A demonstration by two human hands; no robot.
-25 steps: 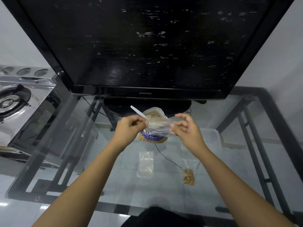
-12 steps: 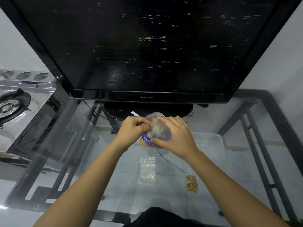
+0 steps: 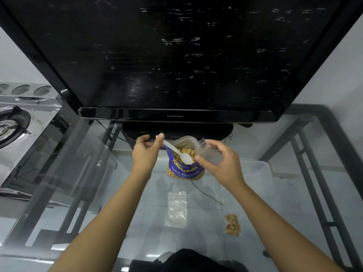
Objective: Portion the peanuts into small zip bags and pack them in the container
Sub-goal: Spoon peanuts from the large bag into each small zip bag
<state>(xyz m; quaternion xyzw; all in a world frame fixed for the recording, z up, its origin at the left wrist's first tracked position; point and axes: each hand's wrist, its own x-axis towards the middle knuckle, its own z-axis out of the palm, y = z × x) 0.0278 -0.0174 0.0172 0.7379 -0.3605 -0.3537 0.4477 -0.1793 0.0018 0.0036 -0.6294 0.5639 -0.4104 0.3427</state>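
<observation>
An open blue peanut bag (image 3: 184, 169) stands on the glass table, peanuts showing at its mouth. My left hand (image 3: 145, 154) pinches the handle of a white plastic spoon (image 3: 179, 154), whose bowl lies over the peanuts in the bag's mouth. My right hand (image 3: 220, 163) holds an open small clear zip bag (image 3: 206, 149) beside the peanut bag's right edge. A flat pile of empty zip bags (image 3: 176, 209) lies nearer me. To its right lies a zip bag with peanuts in it (image 3: 232, 224). A clear lidded container (image 3: 255, 169) sits right of my right hand.
A large black television (image 3: 176, 55) on its stand fills the back of the glass table (image 3: 78, 173). A steel gas stove (image 3: 17, 122) stands at the left. A black cable (image 3: 206, 195) runs under the glass. A white wall closes the right side.
Both hands held the small zip bag by its mouth. Now the right hand alone holds it, and the left hand has swung the spoon's bowl down into the peanut bag.
</observation>
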